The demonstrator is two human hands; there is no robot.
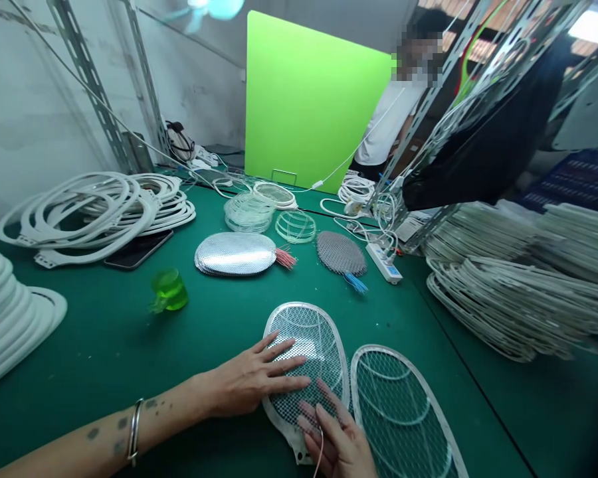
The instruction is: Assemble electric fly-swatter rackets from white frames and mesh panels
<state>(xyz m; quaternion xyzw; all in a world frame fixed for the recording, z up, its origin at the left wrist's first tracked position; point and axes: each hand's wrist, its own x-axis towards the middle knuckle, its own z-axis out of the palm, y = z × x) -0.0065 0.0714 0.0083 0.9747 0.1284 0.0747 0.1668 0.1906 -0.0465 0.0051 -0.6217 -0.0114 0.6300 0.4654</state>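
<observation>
My left hand [249,378] lies with its fingers spread over a silver metal mesh sheet [303,348]. The mesh sits inside a white oval racket frame [292,431] with a narrow neck at the near end. Close by on the right, my right hand [341,438] is curled at the frame's lower edge, its fingers slightly blurred. A thin pink wire [321,448] runs down from between its thumb and fingers; the exact grip is partly hidden. Beside this hand lies a second oval frame [428,392] with mesh and curved pale ribs.
Stacked mesh sheets with red wires [236,254] and darker sheets with blue wires [341,252] lie ahead. A green container [169,290], a phone [139,251] and white frames [90,212] are left. A power strip [385,264] and stacked frames [523,299] stand right. A person [383,119] stands behind.
</observation>
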